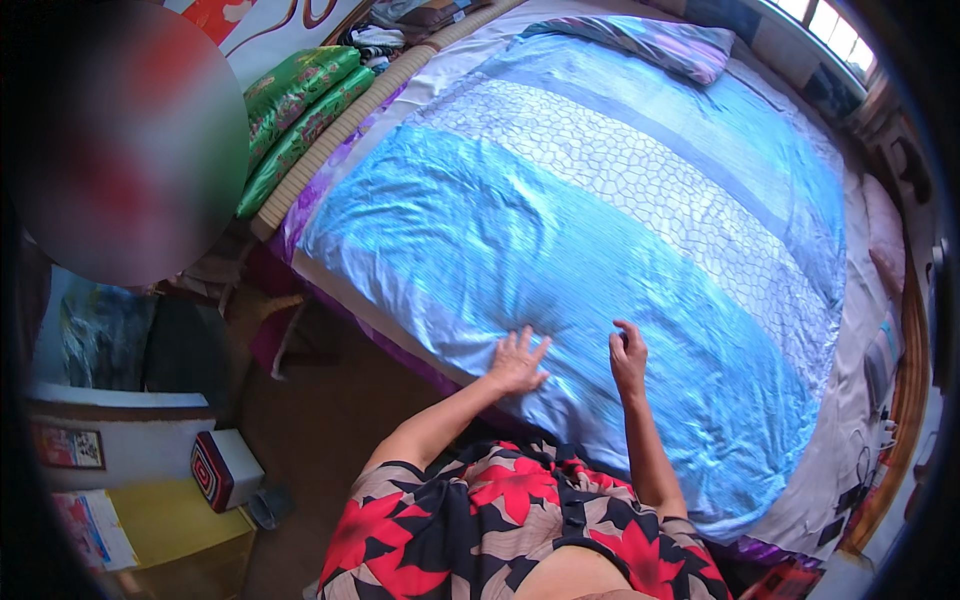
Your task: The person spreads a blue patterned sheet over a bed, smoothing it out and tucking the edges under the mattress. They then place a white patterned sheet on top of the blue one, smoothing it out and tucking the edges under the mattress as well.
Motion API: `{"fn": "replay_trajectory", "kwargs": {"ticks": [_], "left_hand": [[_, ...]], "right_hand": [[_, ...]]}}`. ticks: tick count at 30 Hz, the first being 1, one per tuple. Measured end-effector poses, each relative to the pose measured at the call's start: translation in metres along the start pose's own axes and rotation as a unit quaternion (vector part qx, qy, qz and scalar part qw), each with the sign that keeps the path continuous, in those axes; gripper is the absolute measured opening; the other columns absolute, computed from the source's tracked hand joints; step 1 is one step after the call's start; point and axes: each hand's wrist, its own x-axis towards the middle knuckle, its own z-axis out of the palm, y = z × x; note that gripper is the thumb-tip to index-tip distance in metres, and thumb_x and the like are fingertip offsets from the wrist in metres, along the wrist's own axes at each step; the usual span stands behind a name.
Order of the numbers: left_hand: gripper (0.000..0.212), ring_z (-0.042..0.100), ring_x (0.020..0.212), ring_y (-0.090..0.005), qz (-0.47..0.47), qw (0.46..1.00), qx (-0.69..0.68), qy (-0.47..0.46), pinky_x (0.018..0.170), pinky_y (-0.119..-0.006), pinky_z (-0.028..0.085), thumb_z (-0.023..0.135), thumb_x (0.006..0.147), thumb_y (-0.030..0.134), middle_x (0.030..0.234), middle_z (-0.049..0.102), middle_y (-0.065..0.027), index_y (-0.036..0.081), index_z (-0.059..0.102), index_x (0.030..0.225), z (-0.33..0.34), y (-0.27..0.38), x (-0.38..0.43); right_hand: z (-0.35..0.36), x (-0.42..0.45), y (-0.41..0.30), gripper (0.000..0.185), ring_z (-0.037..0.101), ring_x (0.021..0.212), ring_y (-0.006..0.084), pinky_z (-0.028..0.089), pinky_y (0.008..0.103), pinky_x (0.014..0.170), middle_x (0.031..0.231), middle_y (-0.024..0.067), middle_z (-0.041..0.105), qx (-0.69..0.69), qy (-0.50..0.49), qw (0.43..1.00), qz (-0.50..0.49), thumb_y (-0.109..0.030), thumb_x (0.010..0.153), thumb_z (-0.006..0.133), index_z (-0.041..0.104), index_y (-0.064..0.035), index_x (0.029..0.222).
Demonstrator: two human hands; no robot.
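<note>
A blue and white quilt [487,217] with a pebble-like patterned band lies spread over the bed. Fingers fanned out, my left hand [520,361] rests palm down on its near blue part, close to the bed's edge, where the cloth dents and creases. To its right, my right hand [630,351] is over the same blue part with loosely bent fingers and nothing visible in it. Whether that hand touches the cloth cannot be told. A multicoloured pillow [660,45] lies at the quilt's far end.
Folded green floral satin bedding [300,120] is stacked beyond the rolled tan mat [360,112] along the bed's left side. A yellow-topped cabinet [172,521] holds a box [225,471] at lower left. Cables [866,457] lie near the right edge. A pink pillow [885,232] leans there.
</note>
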Motion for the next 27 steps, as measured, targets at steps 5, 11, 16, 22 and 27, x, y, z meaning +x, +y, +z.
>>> {"fn": "replay_trajectory", "kwargs": {"ticks": [5, 11, 16, 22, 27], "left_hand": [[0.044, 0.048, 0.101, -0.0308, 0.252, 0.919, -0.29, -0.089, 0.084, -0.037, 0.04, 0.056, 0.077, 0.029, 0.113, 0.047, -0.0199, 0.007, 0.047, 0.114, -0.035, -0.098, 0.016], [0.028, 0.059, 0.077, -0.0198, 0.149, 0.934, -0.326, -0.005, 0.07, -0.028, 0.046, 0.055, 0.079, 0.024, 0.088, 0.061, -0.0128, 0.004, 0.057, 0.1, -0.133, -0.247, 0.079], [0.026, 0.059, 0.072, -0.0274, 0.09, 0.917, -0.32, 0.221, 0.066, -0.033, 0.046, 0.05, 0.082, 0.027, 0.078, 0.061, -0.0142, 0.003, 0.06, 0.089, -0.22, -0.361, 0.178], [0.027, 0.06, 0.074, -0.0296, 0.032, 0.906, -0.266, 0.328, 0.064, -0.035, 0.046, 0.051, 0.08, 0.029, 0.078, 0.06, -0.0173, 0.005, 0.06, 0.089, -0.286, -0.45, 0.282], [0.033, 0.057, 0.075, -0.0346, -0.04, 0.926, -0.208, 0.311, 0.067, -0.04, 0.045, 0.047, 0.078, 0.037, 0.076, 0.059, -0.0185, 0.008, 0.061, 0.085, -0.299, -0.507, 0.365]], "right_hand": [[0.122, 0.039, -0.005, 0.015, 0.048, 0.054, 0.0215, 0.039, 0.0338, 0.053, 0.06, 0.0117, 0.05, -0.048, -0.043, 0.997, 0.033, -0.012, 0.074, 0.053, 0.056, -0.0021, 0.084], [0.153, 0.036, 0.011, 0.015, 0.051, 0.061, 0.0273, 0.041, 0.0377, 0.056, 0.064, 0.0121, 0.052, -0.247, -0.055, 0.967, 0.009, -0.016, 0.069, 0.058, 0.05, -0.0034, 0.068], [0.157, 0.044, 0.006, 0.015, 0.05, 0.058, 0.0237, 0.04, 0.0343, 0.054, 0.06, 0.0114, 0.05, -0.283, -0.068, 0.956, 0.038, -0.014, 0.068, 0.058, 0.05, -0.002, 0.066], [0.158, 0.048, 0.008, 0.013, 0.05, 0.056, 0.0208, 0.04, 0.0321, 0.053, 0.06, 0.0106, 0.051, -0.273, -0.093, 0.952, 0.103, -0.012, 0.067, 0.059, 0.051, -0.0008, 0.068], [0.16, 0.051, 0.003, 0.014, 0.049, 0.055, 0.0211, 0.04, 0.032, 0.053, 0.059, 0.0107, 0.05, -0.287, -0.101, 0.944, 0.124, -0.011, 0.068, 0.059, 0.05, -0.0007, 0.065]]}}
